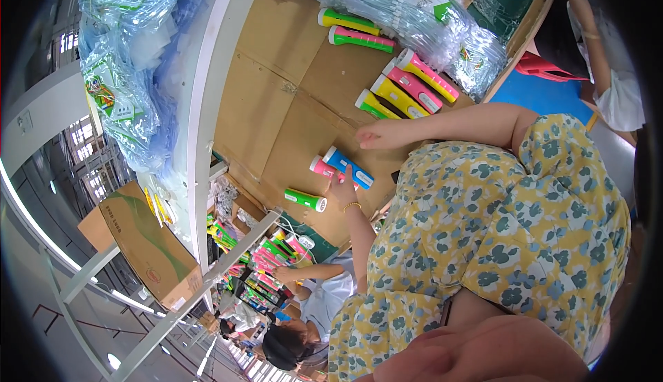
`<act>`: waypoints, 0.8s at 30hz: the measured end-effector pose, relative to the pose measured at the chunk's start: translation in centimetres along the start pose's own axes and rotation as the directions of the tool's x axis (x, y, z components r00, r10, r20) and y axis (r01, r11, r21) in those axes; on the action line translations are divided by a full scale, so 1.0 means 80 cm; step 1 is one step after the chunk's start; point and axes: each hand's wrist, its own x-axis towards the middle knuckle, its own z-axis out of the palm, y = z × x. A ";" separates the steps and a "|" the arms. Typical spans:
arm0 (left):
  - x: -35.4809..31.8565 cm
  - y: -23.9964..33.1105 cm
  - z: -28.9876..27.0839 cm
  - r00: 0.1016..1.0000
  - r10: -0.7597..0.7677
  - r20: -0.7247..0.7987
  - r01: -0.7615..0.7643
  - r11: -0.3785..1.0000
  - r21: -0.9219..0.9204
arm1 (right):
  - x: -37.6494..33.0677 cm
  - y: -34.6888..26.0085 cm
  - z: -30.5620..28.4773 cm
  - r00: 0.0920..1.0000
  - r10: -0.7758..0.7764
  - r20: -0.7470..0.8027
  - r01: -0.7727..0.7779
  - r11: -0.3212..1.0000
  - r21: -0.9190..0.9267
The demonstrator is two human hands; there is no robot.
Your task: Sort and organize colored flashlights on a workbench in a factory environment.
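Observation:
My left hand (340,186), with a gold bracelet at the wrist, has its fingers around a pink and white toy flashlight (322,166). A finger also rests against the blue flashlight (351,168) lying alongside. Beside these two, a green flashlight (304,199) lies on the cardboard-covered table (276,133). My right hand (380,135) is above the cardboard, its fingers curled together and nothing visible in them. Nearest to it is a row of flashlights in green, yellow and pink, including a yellow one (399,98).
Clear plastic packages (407,2) are heaped at the table's far end. More plastic bags (128,71) fill a shelf behind a white post (217,71). A cardboard box (145,244) stands at lower left. A co-worker (311,327) sits by more flashlights (266,264); another person's arm (594,43) is at upper right.

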 end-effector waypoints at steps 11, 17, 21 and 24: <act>-0.063 0.208 -0.027 0.864 0.252 0.436 0.307 0.423 -0.853 | -0.032 -0.067 -0.023 0.997 -0.065 0.041 0.061 0.994 0.096; -0.085 0.260 -0.064 0.885 0.336 0.321 0.232 0.278 -0.932 | -0.048 -0.084 -0.034 0.988 -0.001 -0.155 0.036 0.975 0.219; -0.093 0.257 -0.071 0.894 0.336 0.297 0.193 0.308 -0.931 | -0.063 -0.104 -0.045 0.983 0.065 -0.172 -0.012 0.955 0.297; -0.090 0.247 -0.072 0.797 0.432 0.422 0.365 0.211 -0.907 | -0.070 -0.111 -0.049 0.984 0.043 -0.174 0.019 0.940 0.341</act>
